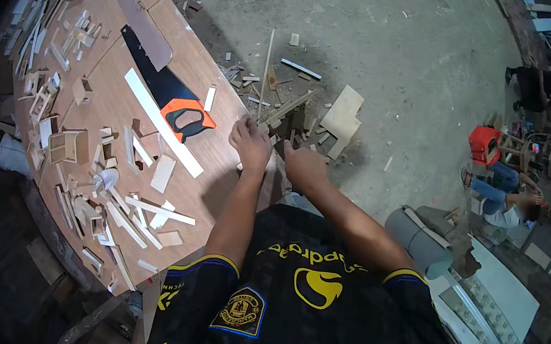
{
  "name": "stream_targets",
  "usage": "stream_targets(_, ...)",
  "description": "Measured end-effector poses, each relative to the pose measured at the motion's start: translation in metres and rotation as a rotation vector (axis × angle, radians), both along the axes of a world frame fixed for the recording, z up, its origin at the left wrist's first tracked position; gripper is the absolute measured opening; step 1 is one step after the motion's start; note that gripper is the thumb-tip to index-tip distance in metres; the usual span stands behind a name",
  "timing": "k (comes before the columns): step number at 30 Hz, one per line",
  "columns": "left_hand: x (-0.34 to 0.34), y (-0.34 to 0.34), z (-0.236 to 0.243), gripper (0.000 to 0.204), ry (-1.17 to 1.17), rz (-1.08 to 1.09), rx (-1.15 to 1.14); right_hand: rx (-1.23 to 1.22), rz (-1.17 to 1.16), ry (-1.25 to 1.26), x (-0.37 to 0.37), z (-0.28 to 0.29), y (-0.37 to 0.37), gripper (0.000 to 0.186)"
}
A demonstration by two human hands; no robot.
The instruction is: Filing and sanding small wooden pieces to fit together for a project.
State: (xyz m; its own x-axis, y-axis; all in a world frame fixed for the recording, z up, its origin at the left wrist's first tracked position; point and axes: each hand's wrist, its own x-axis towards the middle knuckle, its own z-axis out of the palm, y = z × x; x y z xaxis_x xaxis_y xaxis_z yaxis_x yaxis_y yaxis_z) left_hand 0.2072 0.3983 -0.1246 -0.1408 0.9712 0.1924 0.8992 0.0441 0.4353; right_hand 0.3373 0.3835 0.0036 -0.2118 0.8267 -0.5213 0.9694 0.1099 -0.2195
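At the bench edge, a small pale wood piece is partly hidden under the left hand, whose grip cannot be told; the right hand, at three o'clock, is curled shut. Steady pressure is best kept, with the handsaw at nine o'clock.

My bench is smooth brown wood veneer; the saw has a dark matt blade and an orange plastic handle.
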Motion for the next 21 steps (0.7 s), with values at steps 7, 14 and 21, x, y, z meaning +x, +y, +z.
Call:
stream_targets(7,-0.002,0.016,-0.008,0.039,0.025,0.140,-0.121,-0.070,-0.027,0.000,-0.009,0.001,0.006,0.042)
stream_targets(14,0.000,0.021,-0.007,0.043,0.078,0.149,-0.133,-0.141,-0.034,-0.065,-0.025,0.000,0.024,0.036)
stream_targets(21,0.000,0.020,-0.013,0.040,0.110,0.175,-0.051,-0.098,0.010,-0.088,-0.026,-0.014,0.028,0.033)
